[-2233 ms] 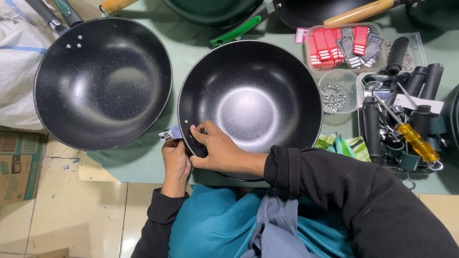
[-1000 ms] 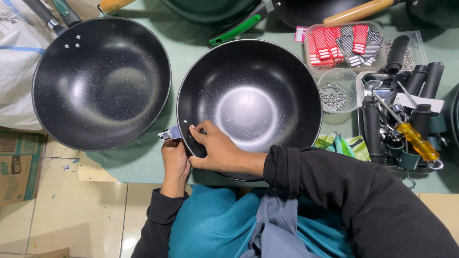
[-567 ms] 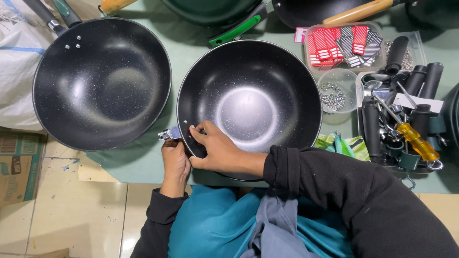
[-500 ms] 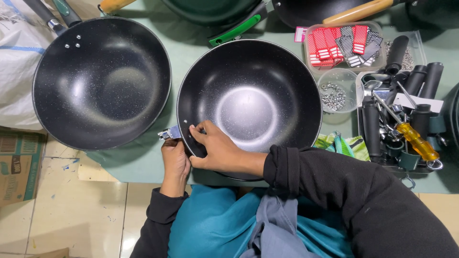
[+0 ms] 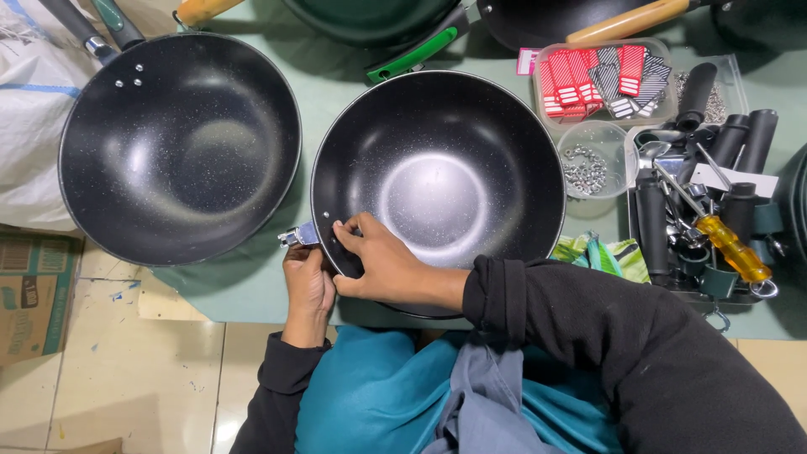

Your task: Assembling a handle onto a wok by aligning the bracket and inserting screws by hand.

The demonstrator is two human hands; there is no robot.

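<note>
Black speckled wok (image 5: 437, 189) on the green table (image 5: 252, 286), before you: your right hand (image 5: 378, 261) pinches its near-left rim from inside, your left hand (image 5: 308, 282) closed below the metal handle bracket (image 5: 298, 236) pointing left.

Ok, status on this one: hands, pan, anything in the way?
Right hand on the rim of the near black wok, fingers inside. Left hand under the metal handle bracket. Second wok beside it, apart. Nothing blocking.
</note>
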